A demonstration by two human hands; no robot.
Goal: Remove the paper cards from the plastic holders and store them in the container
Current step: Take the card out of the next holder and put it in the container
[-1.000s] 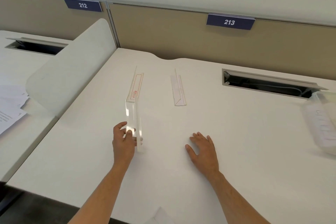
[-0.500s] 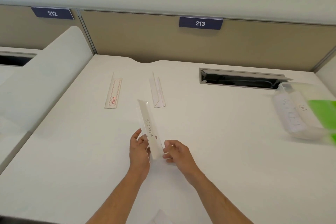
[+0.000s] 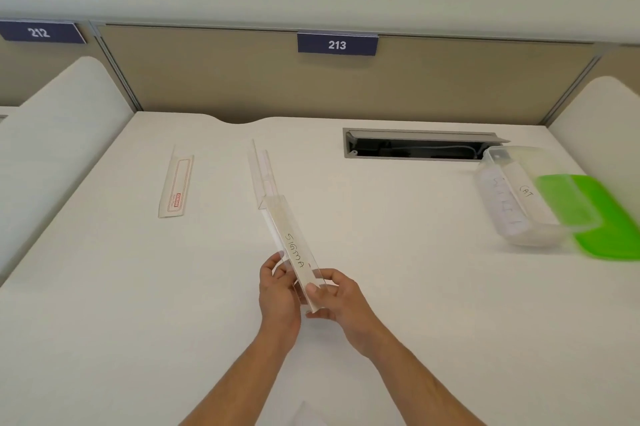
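Observation:
Both hands hold a long clear plastic holder (image 3: 289, 238) above the white desk (image 3: 398, 287), pointing away from me. A paper card marked "SIGMA" (image 3: 295, 251) sits inside it. My left hand (image 3: 280, 290) grips the holder's near end from the left; my right hand (image 3: 337, 297) pinches the same end from the right. A second clear holder (image 3: 260, 176) lies on the desk beyond it. Further left lies a flat holder with a red-printed card (image 3: 177, 188). A clear plastic container (image 3: 519, 197) with several cards inside stands at the right.
A green lid (image 3: 609, 218) lies under and beside the container. An open cable slot (image 3: 419, 145) is cut into the desk's back. White side dividers (image 3: 59, 128) flank the desk, and a tan back panel carries the sign "213" (image 3: 337, 44).
My left hand lifted the holder from the desk. My right hand left the desk and took hold of the holder's near end. The view swung right and the container came fully into sight.

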